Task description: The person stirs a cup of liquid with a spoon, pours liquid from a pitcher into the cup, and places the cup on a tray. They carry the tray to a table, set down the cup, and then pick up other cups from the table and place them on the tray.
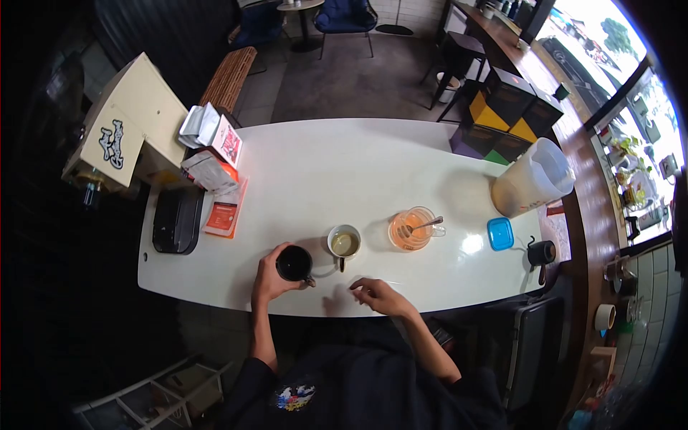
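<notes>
My left hand (268, 278) is wrapped round a dark mug (294, 263) near the front of the white table (308, 172); its inside looks black. Just right of it stands a white cup (344, 242) with a little pale liquid and its handle towards me. My right hand (378, 295) is over the table's front edge, holding nothing, its fingers bent but apart, closest to the white cup. Farther right is a glass cup (411, 231) of orange liquid with a spoon (424, 226) leaning in it.
At the right stand a large plastic pitcher (527, 183), a blue lid (500, 234) and a small black gooseneck kettle (541, 252). Dark boxes (509, 107) are stacked behind. On the left are a cream machine (118, 136), paper packets (215, 165) and a black tray (178, 221).
</notes>
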The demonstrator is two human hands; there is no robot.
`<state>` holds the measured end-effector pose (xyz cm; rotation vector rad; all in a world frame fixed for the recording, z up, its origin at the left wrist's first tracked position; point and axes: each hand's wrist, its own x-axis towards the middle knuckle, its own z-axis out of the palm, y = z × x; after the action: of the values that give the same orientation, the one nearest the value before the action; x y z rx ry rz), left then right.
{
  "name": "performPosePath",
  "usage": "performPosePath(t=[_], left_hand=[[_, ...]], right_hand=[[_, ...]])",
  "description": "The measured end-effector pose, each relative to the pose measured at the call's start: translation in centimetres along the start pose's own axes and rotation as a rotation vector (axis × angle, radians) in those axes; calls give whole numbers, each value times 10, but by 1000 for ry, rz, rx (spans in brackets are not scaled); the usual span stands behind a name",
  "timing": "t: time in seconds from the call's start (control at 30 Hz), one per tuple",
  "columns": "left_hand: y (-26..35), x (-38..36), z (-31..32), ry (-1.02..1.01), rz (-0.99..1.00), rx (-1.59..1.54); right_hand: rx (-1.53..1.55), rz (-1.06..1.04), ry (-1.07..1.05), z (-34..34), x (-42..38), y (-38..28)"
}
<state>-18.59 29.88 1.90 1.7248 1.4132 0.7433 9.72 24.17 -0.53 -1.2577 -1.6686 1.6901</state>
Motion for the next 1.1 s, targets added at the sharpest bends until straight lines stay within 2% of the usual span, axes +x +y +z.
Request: performPosePath(t=[0.1, 0.23, 0.3, 0.43, 0.47, 0.53, 0.57, 0.63, 0.67, 0.7, 0.77, 0.8, 0.87, 0.9, 0.97, 1.1], left_hand=[[-14, 16, -12, -62, 18, -19], [-11, 32, -25, -207, -60, -42], [-13, 41, -29, -255, -58, 19], [-6, 40, -33, -284, -100, 202], [-1, 37, -35, -287, -98, 200], [19, 28, -37, -275, -49, 390], [27, 26, -36, -271, -54, 388], [46, 24, -31, -243, 201, 240], [59, 24, -23, -250, 244, 194], [62, 24, -11, -278, 226, 61], [59, 24, 26, -172, 258, -8], [60, 24, 42, -165, 259, -7], [63, 23, 69, -17, 252, 22], [63, 24, 78, -18, 256, 21], [62, 28, 91, 127, 241, -53], [60, 36, 103, 173, 223, -108]], right_hand=[[-7, 61, 121, -24, -16, -1], [-35, 102, 401, -52, -38, -20], [-18, 49, 618, -71, -48, -23], [17, 13, 852, -92, -50, -22], [16, 15, 855, -96, -47, -22], [-74, -9, 1066, -102, -39, -22], [-76, -10, 1059, -106, -36, -20], [-163, 9, 1110, -116, -29, -16], [-153, 19, 1088, -119, -25, -16], [-156, 12, 1074, -121, -20, -14], [-190, -27, 1054, -126, -11, -7], [-192, -33, 1050, -127, -8, -9], [-230, -87, 1078, -127, -2, -11], [-231, -89, 1082, -127, -2, -14], [-265, -77, 1043, -127, -3, -20], [-246, -70, 1040, -116, -4, -27]])
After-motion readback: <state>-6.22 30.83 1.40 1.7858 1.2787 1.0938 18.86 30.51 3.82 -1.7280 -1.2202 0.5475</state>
